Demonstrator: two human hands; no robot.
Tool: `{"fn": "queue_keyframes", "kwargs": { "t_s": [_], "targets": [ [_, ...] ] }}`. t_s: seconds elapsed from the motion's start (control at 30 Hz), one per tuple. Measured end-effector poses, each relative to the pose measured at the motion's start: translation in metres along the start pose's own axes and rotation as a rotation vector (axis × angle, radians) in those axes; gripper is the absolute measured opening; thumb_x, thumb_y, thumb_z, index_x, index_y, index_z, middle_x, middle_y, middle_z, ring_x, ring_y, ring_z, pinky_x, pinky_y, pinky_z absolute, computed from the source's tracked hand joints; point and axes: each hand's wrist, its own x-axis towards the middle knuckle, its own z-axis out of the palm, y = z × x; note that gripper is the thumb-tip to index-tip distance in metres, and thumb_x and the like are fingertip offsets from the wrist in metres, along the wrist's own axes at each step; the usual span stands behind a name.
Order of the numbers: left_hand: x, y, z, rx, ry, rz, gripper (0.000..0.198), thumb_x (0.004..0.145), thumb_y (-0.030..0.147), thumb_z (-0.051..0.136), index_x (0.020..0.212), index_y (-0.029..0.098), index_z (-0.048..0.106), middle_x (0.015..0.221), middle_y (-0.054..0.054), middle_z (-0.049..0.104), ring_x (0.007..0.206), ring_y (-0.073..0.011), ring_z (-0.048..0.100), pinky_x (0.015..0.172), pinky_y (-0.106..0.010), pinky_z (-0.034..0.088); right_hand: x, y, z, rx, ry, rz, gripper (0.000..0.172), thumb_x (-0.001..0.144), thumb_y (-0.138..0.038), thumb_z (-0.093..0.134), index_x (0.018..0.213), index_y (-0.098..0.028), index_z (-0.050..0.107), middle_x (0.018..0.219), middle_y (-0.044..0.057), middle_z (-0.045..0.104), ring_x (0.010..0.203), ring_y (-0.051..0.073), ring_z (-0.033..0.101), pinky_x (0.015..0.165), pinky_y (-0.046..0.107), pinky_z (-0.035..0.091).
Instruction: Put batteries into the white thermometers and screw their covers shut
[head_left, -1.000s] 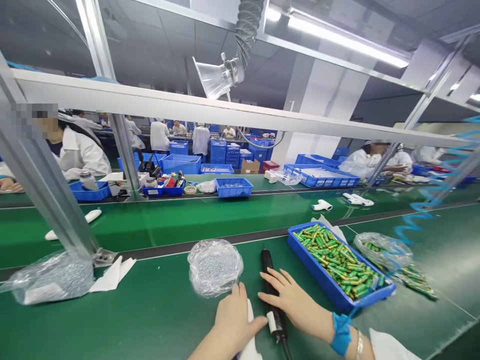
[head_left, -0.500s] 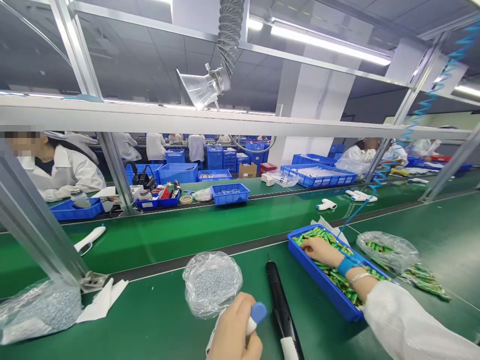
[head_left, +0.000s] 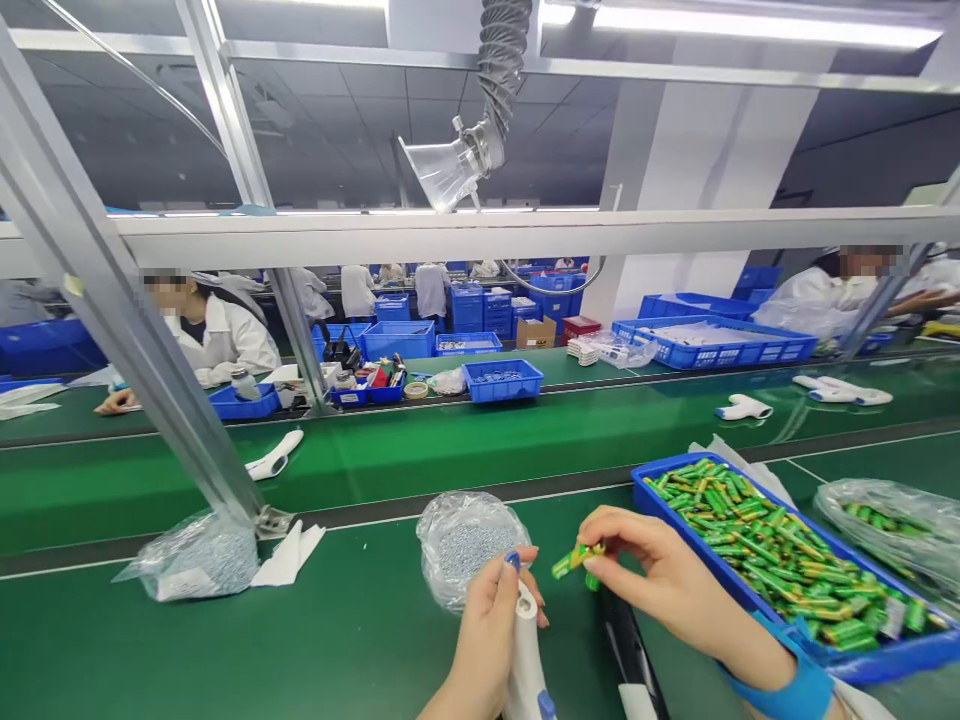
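Your right hand (head_left: 664, 590) pinches green batteries (head_left: 577, 560) beside the blue tray (head_left: 675, 466); your left hand (head_left: 487, 630) grips a white plastic housing (head_left: 526, 650).

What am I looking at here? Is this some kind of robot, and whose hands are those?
There is no robot here. These are a person's own two bare hands, seen from a camera worn on their head that looks forward and down. The left hand grips a white plastic handheld casing, shaped like a forehead thermometer, while the right hand pinches green batteries between its fingers. On the green workbench lie a blue tray full of more batteries, a clear plastic bag of small metal parts, probably screws, and a black electric screwdriver. A blue strap circles the right wrist. Farther off, a co-worker in a white coat sits at the next bench.
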Motion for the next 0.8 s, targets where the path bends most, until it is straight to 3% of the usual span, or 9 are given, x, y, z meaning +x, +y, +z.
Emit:
{"fn": "queue_keyframes", "kwargs": {
  "t_s": [0.1,0.23,0.43,0.8],
  "targets": [
    [-0.003,0.003,0.001,-0.088,0.061,-0.073,0.069,0.055,0.075,0.064,0.083,0.013,0.068,0.057,0.002,0.055,0.042,-0.0098,0.05,0.045,-0.021,0.039,0.003,-0.027,0.023,0.173,-0.084,-0.071,0.009,0.082,-0.024,0.055,0.083,-0.02,0.062,0.08,0.004,0.063,0.072,0.016,0.059,0.06,0.025,0.048],
    [-0.004,0.001,-0.001,-0.11,0.023,-0.051,0.072,0.058,0.077,0.059,0.083,0.01,0.066,0.05,-0.001,0.056,0.042,-0.0109,0.05,0.045,-0.021,0.037,0.009,-0.04,0.035,0.195,-0.105,-0.084,0.008,0.082,-0.019,0.056,0.083,-0.021,0.064,0.078,0.002,0.063,0.07,0.014,0.058,0.059,0.023,0.046],
    [-0.003,-0.001,-0.001,-0.098,-0.018,-0.052,0.071,0.061,0.075,0.059,0.085,0.009,0.064,0.05,0.0,0.055,0.043,-0.0109,0.049,0.045,-0.022,0.038,0.011,-0.046,0.034,0.093,-0.179,-0.073,0.015,0.084,-0.017,0.054,0.09,-0.023,0.067,0.081,0.001,0.064,0.073,0.013,0.058,0.061,0.023,0.044],
    [-0.002,-0.003,0.001,-0.232,-0.099,-0.151,0.068,0.06,0.076,0.06,0.072,0.009,0.063,0.043,0.002,0.051,0.034,-0.0081,0.046,0.039,-0.018,0.031,0.025,-0.059,0.029,0.024,-0.295,-0.051,0.014,0.086,-0.019,0.051,0.082,-0.021,0.065,0.076,0.001,0.058,0.066,0.013,0.054,0.059,0.023,0.043]
  ]
}}
